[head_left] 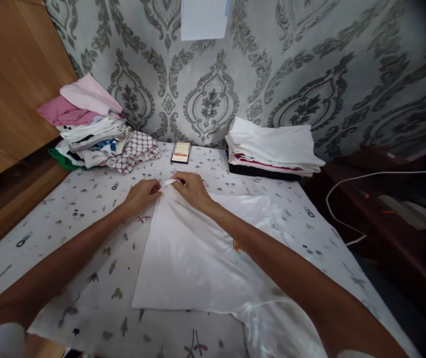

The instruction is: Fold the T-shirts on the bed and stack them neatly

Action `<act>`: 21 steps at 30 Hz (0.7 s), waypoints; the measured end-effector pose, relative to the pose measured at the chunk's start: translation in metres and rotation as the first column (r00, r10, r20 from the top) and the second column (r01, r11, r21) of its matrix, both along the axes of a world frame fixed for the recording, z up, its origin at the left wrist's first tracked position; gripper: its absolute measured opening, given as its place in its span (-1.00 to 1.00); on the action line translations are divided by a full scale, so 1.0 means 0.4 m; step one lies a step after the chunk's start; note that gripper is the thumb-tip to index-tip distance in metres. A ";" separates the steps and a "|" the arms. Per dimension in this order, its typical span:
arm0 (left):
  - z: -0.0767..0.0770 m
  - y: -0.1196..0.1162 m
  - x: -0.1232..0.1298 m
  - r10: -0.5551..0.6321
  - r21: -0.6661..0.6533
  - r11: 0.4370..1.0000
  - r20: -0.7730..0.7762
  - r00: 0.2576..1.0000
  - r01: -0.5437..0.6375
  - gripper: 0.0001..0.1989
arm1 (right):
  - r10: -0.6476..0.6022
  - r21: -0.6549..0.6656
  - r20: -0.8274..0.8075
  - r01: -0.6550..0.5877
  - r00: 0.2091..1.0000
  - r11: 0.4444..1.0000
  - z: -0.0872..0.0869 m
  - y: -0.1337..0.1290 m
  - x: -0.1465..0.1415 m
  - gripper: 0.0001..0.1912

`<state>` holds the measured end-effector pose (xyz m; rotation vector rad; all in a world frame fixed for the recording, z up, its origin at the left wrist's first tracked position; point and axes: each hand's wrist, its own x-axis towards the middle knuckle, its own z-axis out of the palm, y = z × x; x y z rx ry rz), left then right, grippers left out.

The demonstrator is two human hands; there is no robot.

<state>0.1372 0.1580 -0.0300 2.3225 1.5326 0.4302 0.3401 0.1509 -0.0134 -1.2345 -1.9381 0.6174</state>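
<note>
A white T-shirt [183, 268] with a small orange print lies spread on the patterned bedsheet. Its far left corner is bunched up between my two hands. My left hand [142, 195] has its fingers closed on that corner's left edge. Just to the right, my right hand [193, 190] pinches the same corner between thumb and fingers, raising a small fold. My right forearm crosses over the shirt and hides part of it. The near right portion of the shirt is wrinkled.
A pile of clothes [97, 134] stands at the back left, beside the wooden furniture [15, 74]. A neat stack of folded clothes [272, 146] sits at the back right. Between them lies a small dark-edged object [180, 153]. A white cable [377, 174] runs at the right.
</note>
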 end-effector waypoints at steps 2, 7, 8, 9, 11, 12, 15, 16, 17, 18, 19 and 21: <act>0.008 -0.016 -0.005 0.033 0.090 0.996 -0.037 0.999 -0.030 -0.90 | 0.005 -0.019 -0.009 -0.005 1.000 1.000 -0.017 -0.008 -0.005 -0.80; 0.035 -0.104 0.032 -0.121 0.351 0.929 -0.013 0.993 0.118 -0.87 | -0.036 -0.068 -0.024 0.034 0.999 0.997 -0.037 0.002 -0.017 -0.81; 0.034 -0.122 0.051 -0.255 0.336 0.908 -0.028 0.967 0.249 -0.85 | -0.030 -0.063 -0.023 0.029 0.999 0.998 -0.036 0.004 -0.019 -0.81; 0.030 -0.137 0.073 -0.392 0.295 0.873 -0.050 0.919 0.388 -0.84 | -0.021 -0.048 -0.014 0.021 1.000 0.999 -0.033 0.005 -0.020 -0.81; 0.016 -0.152 0.118 -0.582 0.192 0.783 -0.108 0.806 0.591 -0.82 | -0.005 0.003 0.024 0.004 1.000 1.000 -0.025 0.001 -0.022 -0.82; 0.007 -0.152 0.137 -0.619 0.154 0.757 -0.141 0.772 0.635 -0.80 | -0.001 0.034 0.050 -0.001 0.999 0.999 -0.021 -0.004 -0.023 -0.82; -0.021 -0.127 0.164 -0.588 0.116 0.778 -0.209 0.781 0.617 -0.77 | 0.012 0.101 0.128 -0.025 0.992 0.995 -0.012 -0.022 -0.018 -0.79; -0.029 -0.116 0.160 -0.562 0.114 0.798 -0.218 0.798 0.593 -0.75 | 0.018 0.113 0.144 -0.035 0.989 0.993 -0.011 -0.027 -0.015 -0.78; -0.035 -0.106 0.150 -0.536 0.114 0.815 -0.223 0.815 0.568 -0.72 | 0.022 0.119 0.153 -0.041 0.988 0.992 -0.011 -0.033 -0.011 -0.76; -0.040 -0.099 0.136 -0.510 0.118 0.831 -0.228 0.829 0.544 -0.68 | 0.021 0.120 0.151 -0.040 0.988 0.992 -0.013 -0.038 -0.008 -0.76; -0.044 -0.096 0.118 -0.482 0.122 0.847 -0.237 0.844 0.518 -0.63 | 0.016 0.117 0.141 -0.033 0.990 0.993 -0.017 -0.042 -0.005 -0.75; -0.050 -0.099 0.076 -0.423 0.126 0.877 -0.260 0.868 0.464 -0.54 | 0.004 0.104 0.112 -0.015 0.994 0.994 -0.029 -0.050 0.000 -0.74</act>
